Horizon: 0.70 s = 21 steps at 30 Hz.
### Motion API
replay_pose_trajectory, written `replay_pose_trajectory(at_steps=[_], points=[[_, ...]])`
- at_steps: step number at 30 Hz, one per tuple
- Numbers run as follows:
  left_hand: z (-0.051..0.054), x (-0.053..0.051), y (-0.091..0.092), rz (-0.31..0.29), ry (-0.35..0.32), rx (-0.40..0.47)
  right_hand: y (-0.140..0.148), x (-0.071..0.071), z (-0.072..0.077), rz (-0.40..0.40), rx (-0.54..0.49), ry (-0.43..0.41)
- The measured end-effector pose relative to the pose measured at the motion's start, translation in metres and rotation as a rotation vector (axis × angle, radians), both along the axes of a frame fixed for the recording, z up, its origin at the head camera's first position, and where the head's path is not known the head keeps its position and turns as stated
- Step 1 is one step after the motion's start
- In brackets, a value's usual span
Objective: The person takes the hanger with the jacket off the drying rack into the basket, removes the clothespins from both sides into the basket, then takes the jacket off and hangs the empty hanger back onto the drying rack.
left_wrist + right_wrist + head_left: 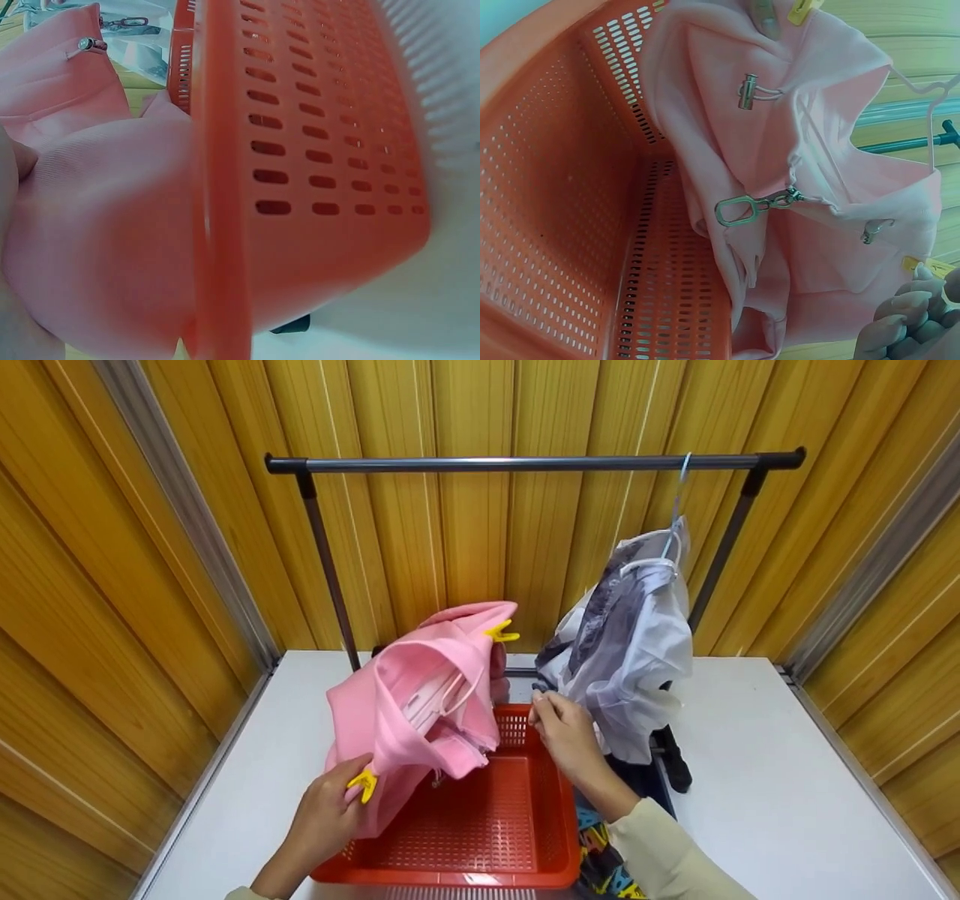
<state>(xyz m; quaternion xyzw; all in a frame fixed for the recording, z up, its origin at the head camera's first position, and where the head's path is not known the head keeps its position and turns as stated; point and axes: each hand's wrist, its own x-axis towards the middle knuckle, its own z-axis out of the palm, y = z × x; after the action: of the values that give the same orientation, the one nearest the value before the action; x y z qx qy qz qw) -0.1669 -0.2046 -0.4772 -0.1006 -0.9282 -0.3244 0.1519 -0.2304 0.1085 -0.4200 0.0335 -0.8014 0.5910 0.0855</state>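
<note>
A pink zip-up jacket (352, 709) with an open neck slants over the red plastic basket (570, 855). My left hand (330, 810) grips its near shoulder beside a yellow clothes peg (364, 785). Another yellow peg (502, 631) is on the far shoulder. In the right wrist view, a pale hanger (931, 124) protrudes from the jacket's neck, and a metal zip pull (739, 211) dangles at the front. My right hand (566, 731), fingers curled, is right of the jacket, by the hanging grey-and-white garment (637, 637). Whether those fingers pinch anything is hidden.
A dark metal rail (480, 465) spans the back, with the grey-and-white garment on a blue hanger (684, 480) at its right. Coloured pegs (600, 847) lie beside the basket, under my right arm. All stand on a white table (787, 780) between wood-patterned walls.
</note>
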Motion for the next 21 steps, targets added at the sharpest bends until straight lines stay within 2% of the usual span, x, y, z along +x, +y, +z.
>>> replay_pose_trajectory(at_steps=[7, 10, 17, 21], points=[[0.0, 0.003, 0.0, 0.007, -0.043, 0.019, -0.005, -0.004, 0.005, -0.008, -0.052, -0.054], [-0.002, 0.003, 0.0, 0.015, -0.04, 0.018, -0.007, -0.007, 0.007, 0.002, -0.074, -0.062], [-0.007, 0.001, -0.001, 0.002, 0.039, -0.01, -0.011, -0.015, 0.01, -0.016, -0.067, -0.036], [-0.009, 0.001, 0.001, 0.005, 0.047, -0.015, -0.012, -0.019, 0.013, -0.028, -0.053, -0.018]])
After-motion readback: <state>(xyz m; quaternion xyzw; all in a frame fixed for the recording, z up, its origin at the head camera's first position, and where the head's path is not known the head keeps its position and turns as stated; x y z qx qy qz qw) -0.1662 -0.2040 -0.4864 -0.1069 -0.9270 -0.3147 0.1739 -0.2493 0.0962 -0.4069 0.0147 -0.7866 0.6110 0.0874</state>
